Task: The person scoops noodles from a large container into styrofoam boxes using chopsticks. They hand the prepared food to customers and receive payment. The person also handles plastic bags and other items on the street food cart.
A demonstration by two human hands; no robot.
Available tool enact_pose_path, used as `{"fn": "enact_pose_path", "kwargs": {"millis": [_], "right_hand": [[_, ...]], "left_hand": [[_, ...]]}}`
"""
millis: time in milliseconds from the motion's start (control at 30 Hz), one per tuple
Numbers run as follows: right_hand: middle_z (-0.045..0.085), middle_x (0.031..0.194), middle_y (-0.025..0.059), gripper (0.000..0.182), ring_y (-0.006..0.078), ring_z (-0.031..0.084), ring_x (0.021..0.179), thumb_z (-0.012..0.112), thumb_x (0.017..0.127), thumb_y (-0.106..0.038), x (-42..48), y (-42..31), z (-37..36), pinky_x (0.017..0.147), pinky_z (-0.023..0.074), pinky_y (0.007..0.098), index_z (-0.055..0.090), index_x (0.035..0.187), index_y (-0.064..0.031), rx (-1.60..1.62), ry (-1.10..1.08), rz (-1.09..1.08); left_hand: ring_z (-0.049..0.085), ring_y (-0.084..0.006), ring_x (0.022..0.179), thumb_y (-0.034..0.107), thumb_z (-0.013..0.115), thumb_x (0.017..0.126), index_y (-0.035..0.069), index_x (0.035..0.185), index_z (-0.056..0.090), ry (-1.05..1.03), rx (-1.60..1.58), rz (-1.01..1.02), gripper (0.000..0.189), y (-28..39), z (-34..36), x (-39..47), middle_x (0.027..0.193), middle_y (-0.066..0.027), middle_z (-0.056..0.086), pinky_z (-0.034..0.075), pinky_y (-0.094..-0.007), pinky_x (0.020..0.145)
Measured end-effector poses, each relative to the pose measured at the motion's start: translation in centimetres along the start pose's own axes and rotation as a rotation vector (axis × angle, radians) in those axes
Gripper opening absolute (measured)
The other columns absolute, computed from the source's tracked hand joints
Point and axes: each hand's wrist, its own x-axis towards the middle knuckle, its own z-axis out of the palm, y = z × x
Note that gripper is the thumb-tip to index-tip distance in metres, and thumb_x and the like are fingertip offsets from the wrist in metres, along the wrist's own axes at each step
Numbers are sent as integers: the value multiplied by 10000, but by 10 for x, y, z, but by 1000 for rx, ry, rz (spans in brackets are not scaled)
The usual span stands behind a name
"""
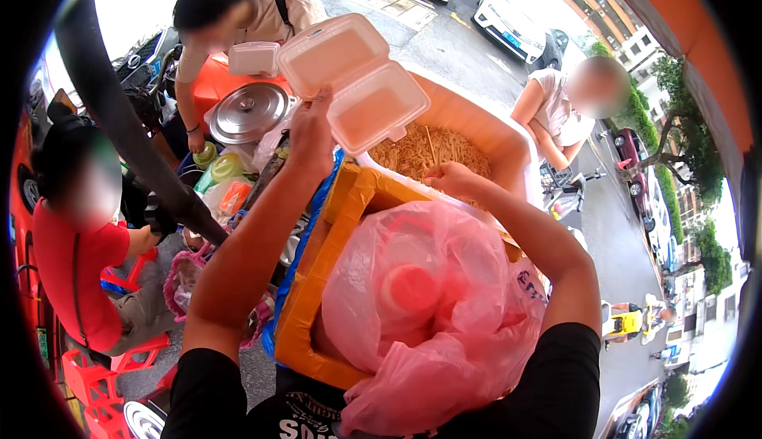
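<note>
My left hand holds up a white foam takeaway box by its near edge. The box hangs unfolded, with its lid part tilted to the upper left, and both halves look bare inside. Below it a big foam-walled tub holds a heap of thin brown noodles. Over the tub's near side, my right hand grips thin sticks, likely chopsticks, whose tips reach into the noodles. A pink plastic bag with a round-topped container inside lies in front of my body, in a box edged with brown tape.
A lidded steel pot, a closed foam box and squeeze bottles stand left of the tub. A dark pole slants past my left arm. People are at the upper left, left and right; red stools stand lower left.
</note>
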Motion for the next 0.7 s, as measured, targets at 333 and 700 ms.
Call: {"fn": "enact_pose_path", "kwargs": {"millis": [333, 700], "right_hand": [[630, 906, 133, 722, 223, 628, 813, 776, 793, -288, 35, -8, -24, 702, 509, 353, 429, 1374, -36, 49, 280, 36], [691, 799, 76, 173, 115, 667, 738, 715, 797, -134, 13, -28, -87, 661, 548, 237, 698, 899, 4, 183, -22, 92]], "left_hand": [[632, -212, 1053, 243, 580, 991, 45, 1266, 520, -75, -102, -77, 344, -52, 11, 38, 1172, -94, 620, 542, -355, 893], [599, -208, 1135, 262, 484, 1044, 38, 1335, 474, -26, -130, 44, 367, -63, 13, 35, 1261, -87, 578, 519, -347, 947]]}}
